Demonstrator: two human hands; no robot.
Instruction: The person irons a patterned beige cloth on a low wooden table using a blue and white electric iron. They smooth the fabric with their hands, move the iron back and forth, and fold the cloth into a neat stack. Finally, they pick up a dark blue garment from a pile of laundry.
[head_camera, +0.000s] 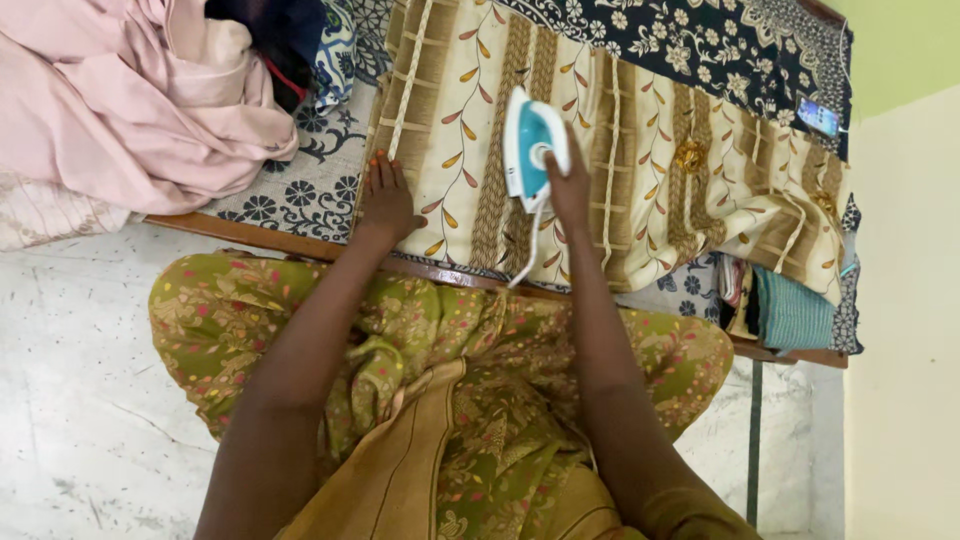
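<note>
Closest to the camera, my lap in green flowered fabric faces the bed edge (250, 232). Left hand (385, 200): fingers spread flat, pinning the near edge of the cream leaf-print cloth (640, 190). Right hand (568, 185): fingers clamped on the handle of the teal-and-white iron (530, 145), which sits on the cloth, near its left part; its cord (522, 260) trails toward me. Judged progress: the stretch around the iron lies flat; the right end is bunched and creased. 1 pink heap of clothes (120, 100) waits at left.
</note>
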